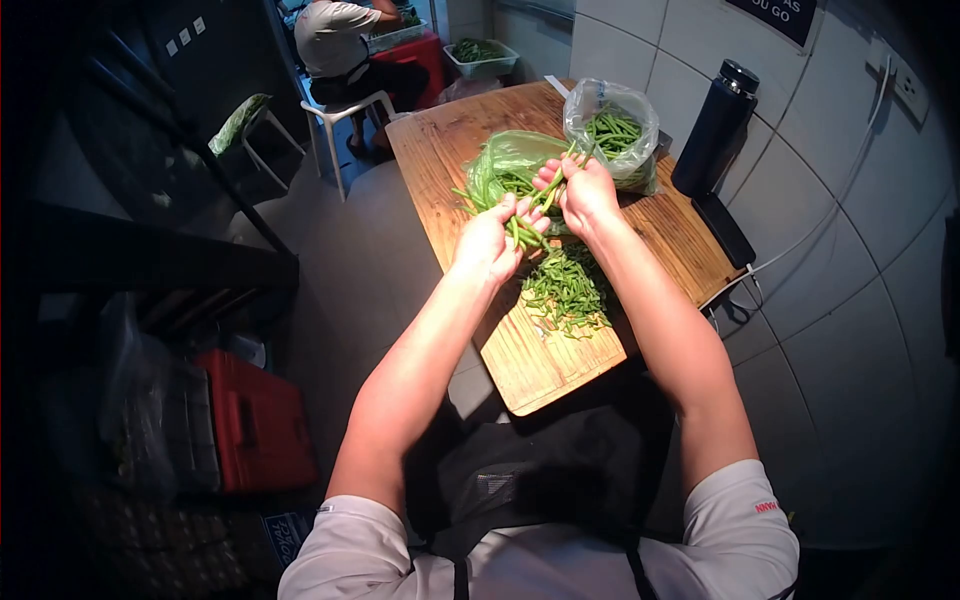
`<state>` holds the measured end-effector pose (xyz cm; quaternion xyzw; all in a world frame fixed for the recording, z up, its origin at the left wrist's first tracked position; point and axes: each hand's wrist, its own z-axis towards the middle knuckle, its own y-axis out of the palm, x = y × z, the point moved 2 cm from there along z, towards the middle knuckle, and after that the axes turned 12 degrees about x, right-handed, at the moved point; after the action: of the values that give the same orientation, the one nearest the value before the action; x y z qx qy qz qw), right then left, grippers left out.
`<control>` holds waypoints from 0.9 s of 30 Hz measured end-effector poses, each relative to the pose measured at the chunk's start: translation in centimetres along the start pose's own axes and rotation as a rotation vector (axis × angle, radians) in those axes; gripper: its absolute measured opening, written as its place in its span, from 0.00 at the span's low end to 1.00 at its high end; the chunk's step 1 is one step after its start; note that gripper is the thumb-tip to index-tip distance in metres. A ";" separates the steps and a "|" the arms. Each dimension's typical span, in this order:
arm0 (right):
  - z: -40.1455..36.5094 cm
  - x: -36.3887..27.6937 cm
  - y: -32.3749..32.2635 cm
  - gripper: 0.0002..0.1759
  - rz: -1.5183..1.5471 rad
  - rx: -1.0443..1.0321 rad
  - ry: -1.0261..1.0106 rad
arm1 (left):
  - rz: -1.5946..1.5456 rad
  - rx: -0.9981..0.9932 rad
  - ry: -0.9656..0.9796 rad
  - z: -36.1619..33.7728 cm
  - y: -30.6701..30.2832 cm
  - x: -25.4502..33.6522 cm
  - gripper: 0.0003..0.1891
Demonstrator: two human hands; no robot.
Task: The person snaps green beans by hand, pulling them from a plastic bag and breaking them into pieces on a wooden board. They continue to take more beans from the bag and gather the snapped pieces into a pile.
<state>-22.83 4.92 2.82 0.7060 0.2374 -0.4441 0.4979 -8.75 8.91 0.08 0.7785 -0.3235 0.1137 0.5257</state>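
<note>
Several green beans lie in the closed fingers of my left hand, above the near part of the table. My right hand, just to the right and a little farther off, pinches a long green bean that points up and away. Behind both hands sits an open green plastic bag with whole beans inside, partly hidden by my fingers. Below my hands a heap of short bean pieces is spread on the wood. Beyond my right hand stands a clear plastic bag of long beans.
The wooden table meets a tiled wall on the right. A dark bottle and a black phone-like slab with a white cable stand along that side. A red box is low left. Another person sits farther back.
</note>
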 end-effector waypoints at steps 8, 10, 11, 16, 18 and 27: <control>3.3 -1.4 1.0 0.29 -0.969 0.034 -0.536 | 0.158 -0.256 -0.037 -0.8 -2.5 0.8 0.10; 1.9 -2.0 0.7 0.26 -0.916 -0.043 -0.705 | 0.137 -0.247 -0.137 -2.2 -1.8 0.8 0.10; 1.1 -1.6 0.3 0.25 -0.807 -0.119 -0.583 | 0.126 -0.237 -0.194 -2.9 -1.8 0.6 0.10; -5.6 -2.1 -2.0 0.22 -0.409 -0.424 0.078 | 0.186 -0.464 -0.239 -5.6 -1.5 -1.3 0.13; -7.5 -2.6 -2.7 0.16 -0.397 -0.496 0.093 | 0.191 -0.456 -0.312 -6.6 -1.8 -2.2 0.13; -12.2 -3.0 -6.4 0.26 -0.386 -0.582 -0.047 | 0.296 -0.471 -0.311 -11.4 -3.0 -4.3 0.15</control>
<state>-24.53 18.89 3.59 0.4661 0.4714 -0.4600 0.5906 -8.25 21.43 0.42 0.5880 -0.5270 -0.0095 0.6136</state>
